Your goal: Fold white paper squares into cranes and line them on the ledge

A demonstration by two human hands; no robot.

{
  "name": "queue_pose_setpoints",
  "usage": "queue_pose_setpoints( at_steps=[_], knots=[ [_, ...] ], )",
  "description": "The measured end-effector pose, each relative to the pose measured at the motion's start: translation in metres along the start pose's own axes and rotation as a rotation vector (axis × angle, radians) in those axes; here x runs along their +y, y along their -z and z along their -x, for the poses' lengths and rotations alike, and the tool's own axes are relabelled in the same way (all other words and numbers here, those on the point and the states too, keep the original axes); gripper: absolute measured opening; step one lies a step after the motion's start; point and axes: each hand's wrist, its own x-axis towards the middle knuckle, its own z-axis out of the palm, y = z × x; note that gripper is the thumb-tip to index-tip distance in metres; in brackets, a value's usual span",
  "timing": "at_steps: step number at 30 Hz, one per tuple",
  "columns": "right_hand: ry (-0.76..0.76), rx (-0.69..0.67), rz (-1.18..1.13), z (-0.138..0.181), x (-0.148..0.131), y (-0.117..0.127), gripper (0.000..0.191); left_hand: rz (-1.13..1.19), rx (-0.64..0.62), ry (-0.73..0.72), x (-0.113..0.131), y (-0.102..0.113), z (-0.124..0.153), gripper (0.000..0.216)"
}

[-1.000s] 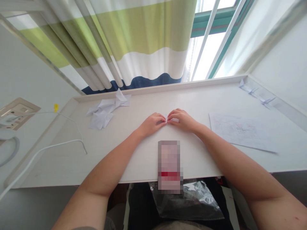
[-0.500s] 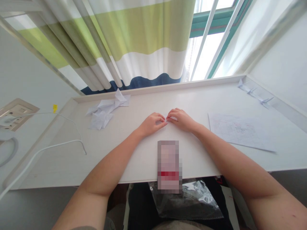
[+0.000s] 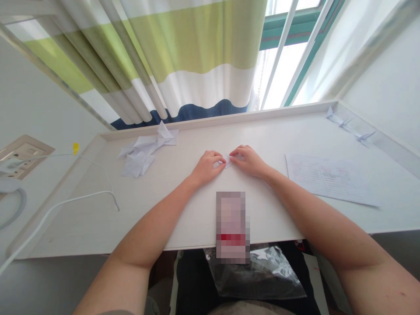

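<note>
My left hand (image 3: pixel 207 168) is closed to a pinch, thumb against fingertips, on a small white paper (image 3: pixel 227 163). My right hand (image 3: pixel 248 161) pinches the same paper from the opposite side. It sits between both hands, at the tabletop (image 3: pixel 187 223). Folded papers (image 3: pixel 138 161) lie left of my left hand; a printed sheet (image 3: pixel 328 179), right of my right.

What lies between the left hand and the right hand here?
The head view shows a small piece of white paper between the left hand and the right hand, its exact shape too small to make out.
</note>
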Motion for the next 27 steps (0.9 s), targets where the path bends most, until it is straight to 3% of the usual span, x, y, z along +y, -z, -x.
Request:
queue_pose_setpoints(
  at_steps=[4, 9, 13, 18, 21, 27],
  knots=[
    [0.015, -0.003, -0.064, 0.002, 0.000, 0.006, 0.020, -0.001, 0.007, -0.010, -0.001, -0.002, 0.000, 0.014],
    [0.150, -0.036, -0.042, 0.006, 0.001, 0.013, 0.027, 0.000, 0.016, -0.013, -0.001, -0.002, 0.000, 0.018],
    [0.202, -0.107, -0.001, 0.007, -0.002, 0.016, 0.020, 0.003, 0.000, -0.005, -0.001, -0.001, 0.000, 0.015],
    [0.205, -0.069, 0.061, 0.008, -0.008, 0.014, 0.010, 0.017, 0.004, 0.015, -0.001, -0.001, 0.000, 0.011],
    [0.262, -0.135, 0.073, 0.008, -0.009, 0.013, 0.021, 0.025, 0.007, 0.009, -0.002, -0.001, 0.000, 0.012],
    [0.275, -0.218, 0.071, 0.009, -0.008, 0.016, 0.015, 0.033, -0.001, 0.006, -0.004, 0.001, 0.000, 0.020]
  ],
)
